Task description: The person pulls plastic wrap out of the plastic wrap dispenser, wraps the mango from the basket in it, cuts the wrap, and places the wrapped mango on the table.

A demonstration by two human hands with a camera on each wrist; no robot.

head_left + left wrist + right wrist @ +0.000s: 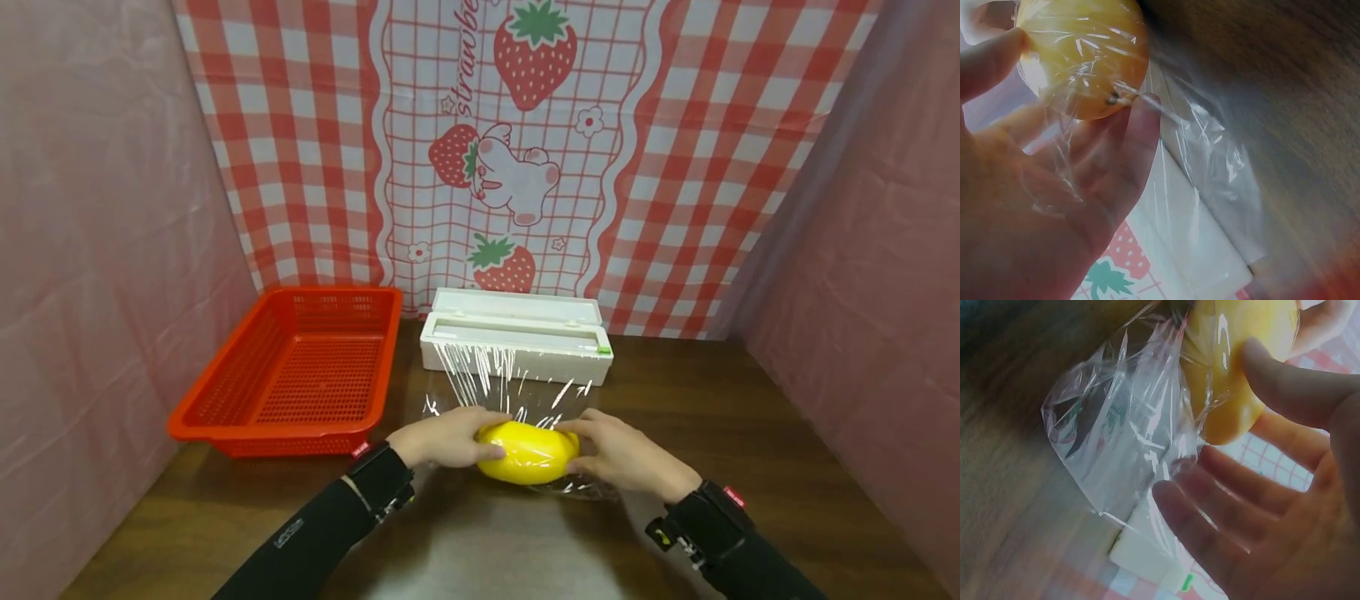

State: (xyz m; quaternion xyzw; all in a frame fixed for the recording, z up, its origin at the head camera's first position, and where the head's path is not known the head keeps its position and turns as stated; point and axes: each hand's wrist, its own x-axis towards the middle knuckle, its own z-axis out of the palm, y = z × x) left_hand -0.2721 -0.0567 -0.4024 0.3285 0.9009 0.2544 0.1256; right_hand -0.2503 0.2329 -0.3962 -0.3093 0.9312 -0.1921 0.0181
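A smooth yellow fruit, which looks like a mango (528,452), is covered by clear plastic wrap (551,404). The wrap stretches from the white dispenser box (517,364) behind it. My left hand (448,436) holds the fruit's left end, thumb in front and fingers behind. At the other end, my right hand (626,452) grips it between thumb and fingers. Wrinkled film (1216,150) hangs past the fingers in the left wrist view. Loose film (1116,419) also bunches beside the fruit in the right wrist view. The fruit's underside is hidden in the head view.
A red plastic basket (386,367) with perforated walls stands on the left of the wooden table (690,400). The dispenser's lid (517,306) is raised at the back. A red checked strawberry cloth (675,192) hangs behind, with pink cloth walls on both sides.
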